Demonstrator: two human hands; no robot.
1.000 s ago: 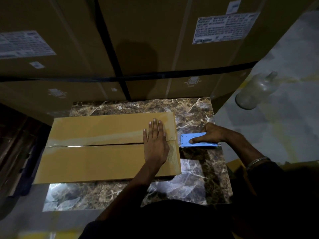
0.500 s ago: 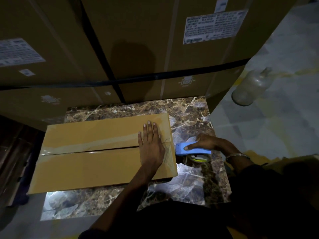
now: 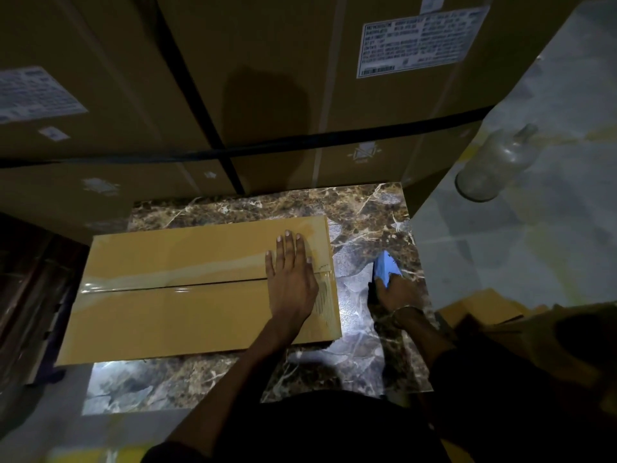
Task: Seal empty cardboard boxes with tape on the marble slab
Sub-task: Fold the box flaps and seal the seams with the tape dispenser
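Nearest the camera, two dark-sleeved forearms reach forward over the marble slab, a brown-veined polished surface serving as the counter. The left hand lies flat with straight fingers pressed on the right end of a cardboard box, palm down over the centre seam; its grip is wide and holds nothing. The box lies flat on the slab, its two top flaps meeting along a dark line that runs left to right, so nothing of its inside shows. A strip of clear tape runs along that seam, glinting near the box's left edge and wrinkled at the right end under and beside the palm.

Just right of the box, apart from it, the right hand has its fingers curled round a blue tape dispenser standing on the slab, nose pointing away from the person. A thin bracelet circles that wrist. Right of the wrist, flat cardboard pieces lie low in shadow.

Farther right, on the pale floor, a clear glass bottle lies tilted; whether it holds anything cannot be told. Beyond the slab rise large stacked cartons, closed, bound with a black strap and bearing a white printed label, too blurred to read.
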